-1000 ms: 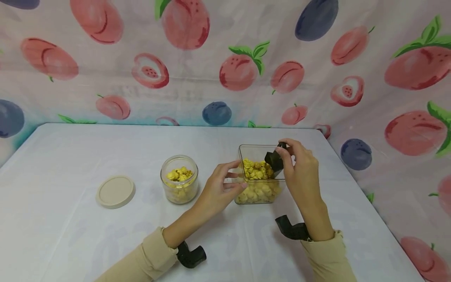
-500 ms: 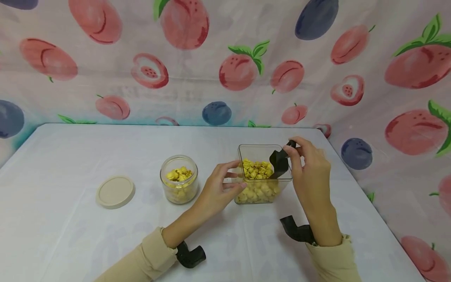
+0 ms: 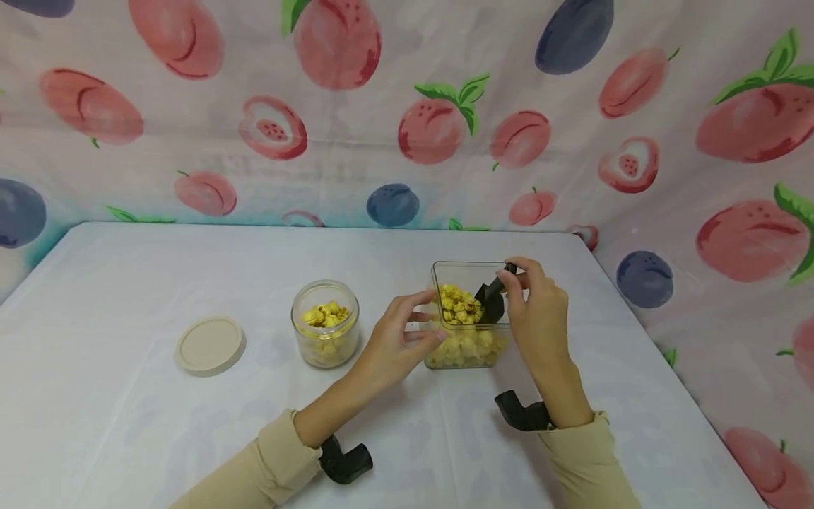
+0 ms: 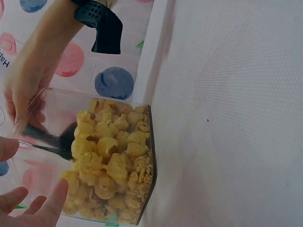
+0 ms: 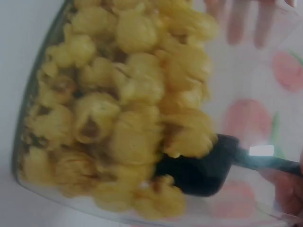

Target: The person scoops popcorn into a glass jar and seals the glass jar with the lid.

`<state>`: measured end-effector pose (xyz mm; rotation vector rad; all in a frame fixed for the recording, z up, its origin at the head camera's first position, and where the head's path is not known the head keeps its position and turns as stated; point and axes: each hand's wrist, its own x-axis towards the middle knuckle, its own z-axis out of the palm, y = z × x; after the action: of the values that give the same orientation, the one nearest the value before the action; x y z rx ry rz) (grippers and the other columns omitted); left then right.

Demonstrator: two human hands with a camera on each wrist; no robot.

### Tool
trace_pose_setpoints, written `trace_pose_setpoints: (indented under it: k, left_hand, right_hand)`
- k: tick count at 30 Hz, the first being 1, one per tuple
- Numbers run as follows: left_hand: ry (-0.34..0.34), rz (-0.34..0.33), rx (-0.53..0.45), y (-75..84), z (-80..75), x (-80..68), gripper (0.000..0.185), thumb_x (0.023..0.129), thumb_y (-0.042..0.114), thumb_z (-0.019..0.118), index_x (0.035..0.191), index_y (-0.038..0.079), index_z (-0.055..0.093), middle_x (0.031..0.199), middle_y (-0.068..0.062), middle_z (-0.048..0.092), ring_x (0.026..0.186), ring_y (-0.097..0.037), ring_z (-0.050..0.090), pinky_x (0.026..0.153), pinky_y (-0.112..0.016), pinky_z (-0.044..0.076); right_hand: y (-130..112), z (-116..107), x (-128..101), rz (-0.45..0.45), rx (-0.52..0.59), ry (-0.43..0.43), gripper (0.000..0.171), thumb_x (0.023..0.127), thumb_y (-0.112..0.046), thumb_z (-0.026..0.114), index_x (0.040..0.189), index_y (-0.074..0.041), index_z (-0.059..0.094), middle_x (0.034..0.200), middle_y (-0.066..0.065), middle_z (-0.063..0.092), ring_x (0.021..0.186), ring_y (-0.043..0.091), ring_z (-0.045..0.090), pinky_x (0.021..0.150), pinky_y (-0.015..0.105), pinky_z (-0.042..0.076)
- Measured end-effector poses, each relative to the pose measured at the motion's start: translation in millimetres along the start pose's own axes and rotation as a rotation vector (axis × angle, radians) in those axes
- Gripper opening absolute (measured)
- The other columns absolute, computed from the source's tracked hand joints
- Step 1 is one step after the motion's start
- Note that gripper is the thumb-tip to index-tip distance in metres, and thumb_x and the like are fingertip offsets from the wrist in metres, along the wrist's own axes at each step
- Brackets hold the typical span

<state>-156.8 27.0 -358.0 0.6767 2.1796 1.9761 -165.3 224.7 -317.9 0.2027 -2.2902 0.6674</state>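
On the white table stands a clear rectangular container (image 3: 467,346) of yellow popcorn (image 3: 459,304). My left hand (image 3: 397,336) rests spread against its left side, fingertips touching the wall. My right hand (image 3: 540,311) pinches the handle of a black scoop (image 3: 492,304) from above, over the container's right side. The scoop's head (image 5: 199,165) is down in the popcorn, partly covered by pieces in the right wrist view. Through the clear wall, the left wrist view also shows the scoop (image 4: 66,139) tilted against the popcorn.
A round glass jar (image 3: 326,346) with some popcorn in it stands left of the container. Farther left lies a beige round lid (image 3: 210,346). Black curved wrist mounts (image 3: 346,463) stick out by both sleeves. A fruit-print cloth (image 3: 343,162) hangs behind the table.
My right hand first moved right with the scoop, then back left and slightly down, and the scoop's head sits lower in the popcorn. My left hand, jar and lid stayed put.
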Motion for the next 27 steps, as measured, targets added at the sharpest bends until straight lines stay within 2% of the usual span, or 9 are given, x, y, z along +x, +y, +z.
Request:
trace_pose_setpoints:
  k: [4,7,12,16,19,22,27]
  left_hand:
    - [-0.001,-0.006,-0.004,0.3,0.4,-0.4,0.055,0.088,0.012,0.063,0.138,0.009,0.040,0.137,-0.011,0.039,0.117,-0.029,0.050,0.091,-0.027,0.052]
    - [0.001,-0.006,-0.003,1.0,-0.1,-0.9,0.056,0.088,0.012,0.063,0.138,0.010,0.040,0.137,-0.011,0.039,0.117,-0.028,0.050,0.091,-0.029,0.052]
    - [0.000,-0.007,0.001,1.2,-1.0,-1.2,0.056,0.088,0.012,0.063,0.139,0.011,0.040,0.136,-0.011,0.039,0.116,-0.027,0.050,0.092,-0.031,0.052]
    - [-0.003,-0.006,-0.003,1.2,-1.1,-1.1,0.056,0.088,0.012,0.063,0.139,0.010,0.039,0.137,-0.011,0.039,0.117,-0.028,0.050,0.092,-0.031,0.052]
    - [-0.002,-0.006,-0.004,0.9,-0.9,-0.9,0.056,0.088,0.011,0.063,0.139,0.009,0.040,0.137,-0.011,0.039,0.117,-0.028,0.050,0.092,-0.031,0.052]
    - [0.000,-0.008,-0.004,0.7,-0.7,-1.0,0.055,0.088,0.011,0.063,0.138,0.010,0.040,0.137,-0.010,0.039,0.116,-0.027,0.050,0.092,-0.030,0.052]
    - [0.005,-0.004,0.005,-0.4,-0.6,-0.8,0.055,0.088,0.011,0.063,0.138,0.010,0.041,0.135,-0.010,0.040,0.115,-0.026,0.051,0.091,-0.029,0.052]
  right_hand:
    - [2,-7,3,-0.010,0.040,0.077,0.021,0.089,-0.008,0.062,0.104,0.006,0.060,0.068,0.017,0.067,0.052,0.028,0.054,0.046,0.024,0.032]
    - [3,-12,6,0.019,0.072,0.109,0.021,0.090,-0.009,0.061,0.105,0.005,0.061,0.067,0.017,0.067,0.052,0.011,0.054,0.044,0.014,0.029]
    - [9,-15,8,0.118,0.125,0.102,0.023,0.091,-0.012,0.060,0.107,0.004,0.062,0.068,0.018,0.068,0.056,-0.016,0.042,0.040,0.013,0.023]
    - [16,-15,9,0.213,0.167,0.066,0.023,0.091,-0.014,0.060,0.108,0.001,0.063,0.068,0.013,0.068,0.056,-0.015,0.046,0.039,0.016,0.023]
    - [20,-17,10,0.298,0.222,0.050,0.022,0.091,-0.015,0.060,0.108,-0.001,0.064,0.064,-0.008,0.067,0.056,-0.009,0.051,0.038,0.017,0.024]
    - [21,-19,11,0.358,0.264,0.039,0.021,0.092,-0.016,0.059,0.108,-0.003,0.065,0.061,-0.028,0.059,0.055,-0.005,0.054,0.037,0.019,0.024]
    - [22,-19,11,0.431,0.311,0.009,0.021,0.092,-0.018,0.059,0.107,-0.003,0.065,0.058,-0.031,0.056,0.054,-0.003,0.055,0.038,0.020,0.022]
